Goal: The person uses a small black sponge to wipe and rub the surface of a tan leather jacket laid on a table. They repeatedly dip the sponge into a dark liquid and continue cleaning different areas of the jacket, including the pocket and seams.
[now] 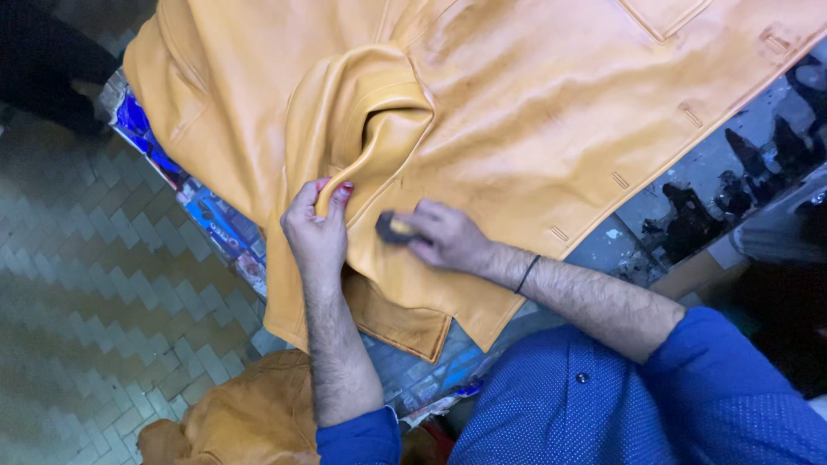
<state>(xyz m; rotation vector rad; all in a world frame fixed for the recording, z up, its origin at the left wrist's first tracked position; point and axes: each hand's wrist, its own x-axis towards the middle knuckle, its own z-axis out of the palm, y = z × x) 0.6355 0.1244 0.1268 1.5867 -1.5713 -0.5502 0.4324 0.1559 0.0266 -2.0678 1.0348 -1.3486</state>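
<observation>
Background of the scene. A work table [758,146] stood under the garment — its grey top blotched with black stains [689,215] at the right. Printed paper sheets [215,220] in blue, red and white covered its left edge. The floor [95,284] was laid with small greyish tiles in a herringbone pattern. A second tan leather piece [250,413] lay crumpled low at the frame's bottom. A dark shape [43,60] — too dim to identify — occupied the upper left corner.
</observation>
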